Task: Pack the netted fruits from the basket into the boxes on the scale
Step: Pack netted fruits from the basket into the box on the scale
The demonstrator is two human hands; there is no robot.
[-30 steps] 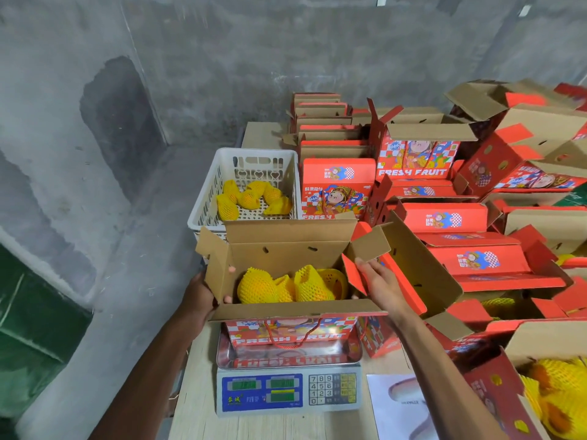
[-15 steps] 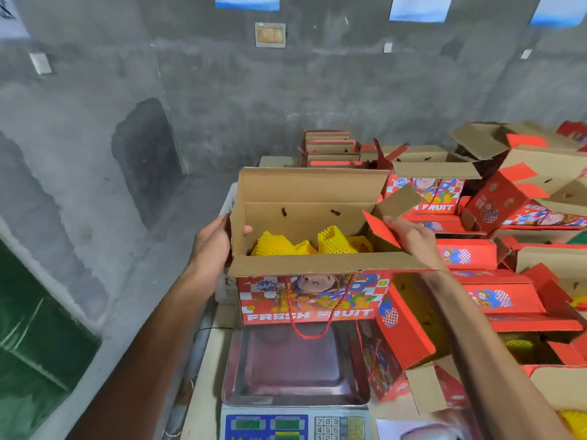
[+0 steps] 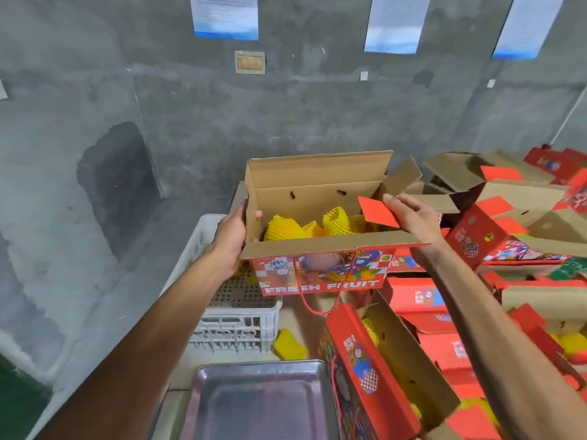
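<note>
You are holding the open fruit box [image 3: 320, 268] in the air at the centre of the frame, above the white basket [image 3: 235, 325] and the scale tray [image 3: 260, 401].

Left of centre, your left hand [image 3: 230, 238] is gripping the box's left end wall, thumb hooked inside. Netted fruits [image 3: 286, 228] are sitting inside the box. Right of centre, your right hand [image 3: 413, 217] is pinching the red side flap [image 3: 378, 212]. More red boxes [image 3: 495, 236] are crowding the bench at right.
</note>
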